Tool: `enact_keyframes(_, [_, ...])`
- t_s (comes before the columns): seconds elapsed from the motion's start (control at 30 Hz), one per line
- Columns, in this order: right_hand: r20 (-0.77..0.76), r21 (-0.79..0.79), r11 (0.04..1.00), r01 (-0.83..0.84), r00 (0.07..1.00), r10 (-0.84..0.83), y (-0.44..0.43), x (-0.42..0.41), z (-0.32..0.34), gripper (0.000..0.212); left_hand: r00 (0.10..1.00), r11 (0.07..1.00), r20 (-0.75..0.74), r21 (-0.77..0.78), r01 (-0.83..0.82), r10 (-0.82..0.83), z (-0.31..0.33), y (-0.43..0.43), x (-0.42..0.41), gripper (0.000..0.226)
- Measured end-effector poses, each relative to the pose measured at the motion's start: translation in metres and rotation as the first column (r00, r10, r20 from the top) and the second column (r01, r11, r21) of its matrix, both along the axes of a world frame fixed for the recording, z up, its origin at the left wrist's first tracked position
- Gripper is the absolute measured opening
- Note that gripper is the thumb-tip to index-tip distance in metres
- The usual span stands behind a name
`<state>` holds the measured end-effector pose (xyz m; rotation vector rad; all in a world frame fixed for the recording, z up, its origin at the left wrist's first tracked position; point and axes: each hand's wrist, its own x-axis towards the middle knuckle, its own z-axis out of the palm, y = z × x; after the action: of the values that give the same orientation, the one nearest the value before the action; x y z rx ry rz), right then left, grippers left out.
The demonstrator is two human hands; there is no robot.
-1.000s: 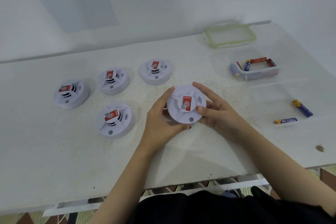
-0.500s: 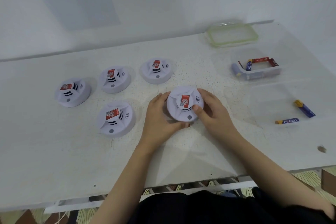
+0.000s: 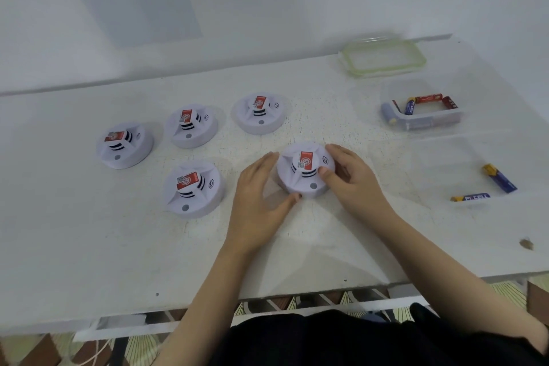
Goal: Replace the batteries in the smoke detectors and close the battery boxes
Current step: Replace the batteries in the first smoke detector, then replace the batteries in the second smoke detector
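Note:
A white round smoke detector (image 3: 300, 178) with a red label sits face up on the white table (image 3: 89, 246), between my two hands. My right hand (image 3: 353, 181) holds its right side, thumb curled onto the top. My left hand (image 3: 255, 196) rests against its left side with fingers nearly straight and the thumb at its front edge. Several more detectors lie to the left: one at front (image 3: 193, 190), one at far left (image 3: 124, 145), two behind (image 3: 191, 126) (image 3: 261, 113). Two loose batteries (image 3: 499, 177) (image 3: 471, 197) lie at the right.
A clear plastic box (image 3: 430, 122) with several batteries stands at the right rear. Its green-rimmed lid (image 3: 383, 58) lies behind it near the wall. The table's front edge runs close to my body; a small brown mark (image 3: 526, 244) is at the front right.
The detector has moved slightly away from me and been set down on the table. My left hand's fingers have loosened from around it and now lie straighter beside it.

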<state>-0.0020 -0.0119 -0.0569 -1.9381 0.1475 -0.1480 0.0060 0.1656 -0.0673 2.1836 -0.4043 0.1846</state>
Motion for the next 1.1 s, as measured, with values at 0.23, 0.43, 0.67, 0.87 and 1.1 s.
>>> enact_keyframes(0.23, [0.311, -0.223, 0.97, 0.098, 0.95, -0.025, 0.03, -0.002, 0.012, 0.039, 0.835, 0.941, 0.45, -0.042, -0.335, 0.317, 0.003, 0.061, -0.038, 0.022])
enact_keyframes(0.43, [0.265, -0.278, 0.922, -0.27, 0.901, 0.344, 0.083, 0.01, 0.014, 0.04, 0.772, 0.753, 0.09, 0.177, -0.634, 0.629, -0.003, 0.114, -0.044, 0.033])
enact_keyframes(0.67, [-0.002, -0.292, 0.783, -0.549, 0.819, 0.574, 0.125, 0.035, -0.001, 0.089, 0.788, 0.742, 0.024, 0.322, -0.588, 0.615, -0.006, 0.122, -0.045, 0.054])
enact_keyframes(0.87, [-0.005, -0.274, 0.808, -0.522, 0.841, 0.542, 0.132, 0.043, -0.004, 0.092, 0.86, 0.845, -0.044, 0.219, -0.487, 0.508, -0.002, 0.127, -0.041, 0.057])
enact_keyframes(1.1, [0.19, 0.084, 0.905, -0.417, 0.898, 0.397, 0.12, 0.024, 0.012, 0.09, 0.902, 0.858, -0.312, -0.327, -0.397, 0.298, 0.029, 0.105, -0.049, 0.022])
